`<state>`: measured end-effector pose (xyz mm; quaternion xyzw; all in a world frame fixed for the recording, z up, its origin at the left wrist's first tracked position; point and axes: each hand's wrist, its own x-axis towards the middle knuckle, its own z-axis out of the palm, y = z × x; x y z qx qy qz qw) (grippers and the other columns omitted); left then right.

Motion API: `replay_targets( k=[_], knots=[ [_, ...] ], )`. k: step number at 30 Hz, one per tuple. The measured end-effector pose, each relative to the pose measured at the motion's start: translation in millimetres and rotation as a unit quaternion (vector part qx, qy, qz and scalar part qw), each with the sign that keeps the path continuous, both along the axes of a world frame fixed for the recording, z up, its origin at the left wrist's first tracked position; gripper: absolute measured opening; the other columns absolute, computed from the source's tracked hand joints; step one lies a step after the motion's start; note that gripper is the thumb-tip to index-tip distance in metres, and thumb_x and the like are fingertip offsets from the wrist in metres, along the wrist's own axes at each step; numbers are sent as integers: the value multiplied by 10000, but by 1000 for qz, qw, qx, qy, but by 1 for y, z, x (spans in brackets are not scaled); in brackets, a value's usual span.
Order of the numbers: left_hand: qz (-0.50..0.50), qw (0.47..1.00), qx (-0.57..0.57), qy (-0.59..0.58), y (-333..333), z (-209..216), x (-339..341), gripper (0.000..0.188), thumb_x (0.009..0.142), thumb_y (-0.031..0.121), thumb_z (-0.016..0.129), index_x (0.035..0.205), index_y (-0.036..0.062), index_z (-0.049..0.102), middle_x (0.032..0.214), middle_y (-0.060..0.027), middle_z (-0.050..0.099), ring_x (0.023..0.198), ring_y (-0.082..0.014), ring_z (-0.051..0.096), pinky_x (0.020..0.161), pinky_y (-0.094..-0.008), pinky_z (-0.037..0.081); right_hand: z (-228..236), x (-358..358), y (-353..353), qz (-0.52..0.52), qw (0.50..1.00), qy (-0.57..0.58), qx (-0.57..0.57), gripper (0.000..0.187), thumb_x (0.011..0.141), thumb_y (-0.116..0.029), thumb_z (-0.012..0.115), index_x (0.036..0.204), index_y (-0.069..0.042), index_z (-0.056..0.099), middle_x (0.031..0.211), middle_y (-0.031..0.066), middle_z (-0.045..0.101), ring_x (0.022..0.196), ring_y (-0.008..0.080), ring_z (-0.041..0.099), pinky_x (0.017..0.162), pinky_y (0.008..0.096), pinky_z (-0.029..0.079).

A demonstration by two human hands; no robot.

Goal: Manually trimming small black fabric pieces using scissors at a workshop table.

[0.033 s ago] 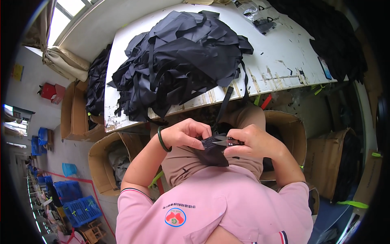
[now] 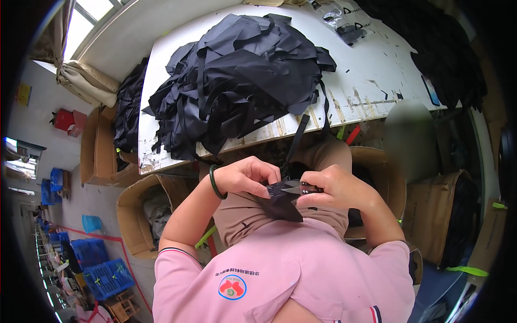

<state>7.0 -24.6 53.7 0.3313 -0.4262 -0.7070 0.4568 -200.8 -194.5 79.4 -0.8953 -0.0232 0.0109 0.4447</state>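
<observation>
My left hand, with a green bangle on the wrist, pinches a small black fabric piece over my lap. My right hand grips small thread snips, and their metal blades touch the top edge of that piece. Both hands meet close together just below the table's front edge. On the white table in front lies a big heap of black fabric pieces. A black strap hangs from the heap down toward my hands.
Open cardboard boxes stand under the table: one at my left, one at my right, another further left. Blue crates stand on the floor at lower left. More dark cloth covers the table's far right.
</observation>
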Motion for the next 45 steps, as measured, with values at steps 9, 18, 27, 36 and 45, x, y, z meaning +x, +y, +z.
replay_targets(
  k=[9, 18, 27, 36, 45],
  knots=[
    [-109, 992, 45, 34, -7, -11, 5, 108, 781, 4, 679, 848, -72, 642, 902, -85, 558, 848, -161, 537, 759, -274, 436, -2, 6, 10, 52, 999, -7, -8, 381, 815, -433, 685, 848, -62, 604, 595, 131, 567, 568, 328, 580, 534, 393, 439],
    [-129, 989, 63, 37, -7, -13, 2, 99, 768, -9, 678, 847, -56, 642, 901, -71, 553, 852, -159, 530, 767, -278, 429, -3, 7, 9, 59, 997, -10, -54, 381, 825, -435, 673, 826, -62, 598, 607, 132, 586, 579, 333, 591, 549, 403, 453],
    [-148, 986, 74, 16, -7, -23, -4, 44, 805, -9, 649, 800, -25, 608, 831, -9, 558, 782, -88, 532, 734, -242, 429, -3, 12, 8, 100, 993, 6, -69, 397, 835, -449, 656, 801, -60, 586, 600, 137, 578, 591, 339, 594, 565, 413, 455],
    [149, 986, 66, 18, 4, -27, -20, 96, 818, -20, 657, 913, -31, 660, 919, -30, 584, 846, -110, 557, 791, -240, 433, -20, -5, 9, -142, 990, -11, -7, 323, 766, -278, 776, 811, -34, 570, 634, 120, 596, 557, 271, 602, 509, 339, 446],
    [320, 947, -34, -17, 2, -33, -42, 117, 856, -7, 638, 968, -27, 665, 983, -42, 580, 900, -101, 549, 805, -229, 432, -25, 2, 27, -163, 971, -125, -125, 329, 793, -356, 730, 839, -87, 547, 638, 54, 622, 555, 273, 618, 497, 368, 467]
  ],
)
